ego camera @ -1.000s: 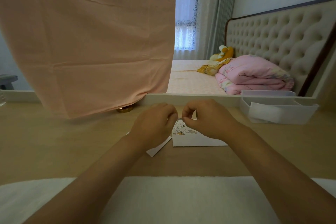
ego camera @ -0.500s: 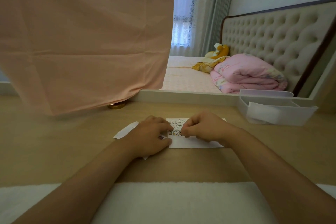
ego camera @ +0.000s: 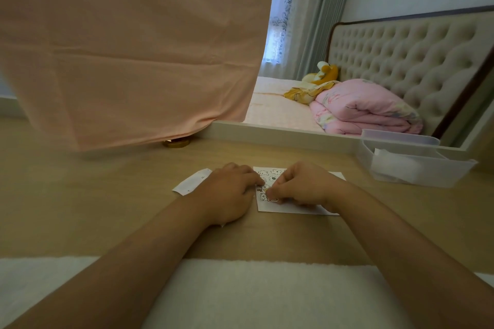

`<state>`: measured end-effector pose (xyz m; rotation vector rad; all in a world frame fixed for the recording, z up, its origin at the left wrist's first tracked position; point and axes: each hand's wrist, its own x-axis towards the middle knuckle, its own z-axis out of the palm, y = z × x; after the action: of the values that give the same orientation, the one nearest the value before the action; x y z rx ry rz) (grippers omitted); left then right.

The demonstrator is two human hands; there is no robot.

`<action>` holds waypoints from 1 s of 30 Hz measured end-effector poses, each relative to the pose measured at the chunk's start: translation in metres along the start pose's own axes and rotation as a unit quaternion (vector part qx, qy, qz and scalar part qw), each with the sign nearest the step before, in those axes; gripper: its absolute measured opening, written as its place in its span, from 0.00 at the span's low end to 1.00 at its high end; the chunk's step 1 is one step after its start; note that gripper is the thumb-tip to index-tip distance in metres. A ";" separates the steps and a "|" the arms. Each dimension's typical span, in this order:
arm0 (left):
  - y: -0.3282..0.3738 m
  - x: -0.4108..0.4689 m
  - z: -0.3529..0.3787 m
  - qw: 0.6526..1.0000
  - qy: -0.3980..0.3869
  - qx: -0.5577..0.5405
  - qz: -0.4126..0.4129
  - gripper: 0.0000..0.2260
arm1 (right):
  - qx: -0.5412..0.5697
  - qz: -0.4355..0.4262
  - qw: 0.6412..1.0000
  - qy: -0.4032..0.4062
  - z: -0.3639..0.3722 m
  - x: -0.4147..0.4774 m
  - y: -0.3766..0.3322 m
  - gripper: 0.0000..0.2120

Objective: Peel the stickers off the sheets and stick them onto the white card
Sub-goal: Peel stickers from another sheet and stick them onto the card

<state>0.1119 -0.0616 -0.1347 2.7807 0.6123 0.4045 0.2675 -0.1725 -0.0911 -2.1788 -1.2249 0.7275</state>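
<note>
Midway through a sticker job at a wooden desk (ego camera: 107, 208), a person works with both bare hands. At nine o'clock of the scene lies a white paper strip (ego camera: 191, 181), probably a spent sheet, its right end under the left hand (ego camera: 227, 192). That hand sits knuckles-up with fingers bent, tips at the left edge of the white card (ego camera: 264, 207); whether it grips anything cannot be told. The card lies flat at centre, with cartoon figures showing at its eleven o'clock corner. The right hand (ego camera: 303, 184) pinches a sticker (ego camera: 272, 199) between thumb and forefinger at the card's seven o'clock corner. The step appears to be laying it down. That is best done by pinning the card with the left hand, landing one edge first, then smoothing outward so no crease forms. At three o'clock stands a clear plastic tray (ego camera: 417, 168). Fingertips of both hands are hidden, most of the card is covered, and the sticker's picture is too small to read.
</note>
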 end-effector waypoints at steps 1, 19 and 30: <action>0.000 0.001 0.001 1.000 0.004 -0.003 -0.003 0.17 | -0.008 -0.001 1.000 0.006 0.001 0.000 0.000 0.10; 0.011 0.005 0.010 0.997 0.053 -0.008 -0.064 0.12 | -0.160 0.002 0.979 0.126 0.006 -0.006 0.014 0.17; 0.014 -0.002 0.011 0.996 0.082 0.018 -0.043 0.15 | -0.314 -0.196 0.925 0.087 0.015 -0.045 0.035 0.18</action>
<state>0.1188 -0.0773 -0.1404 2.7615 0.7811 0.6145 0.2579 -0.2248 -0.1167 -2.2801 -1.9055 -0.0476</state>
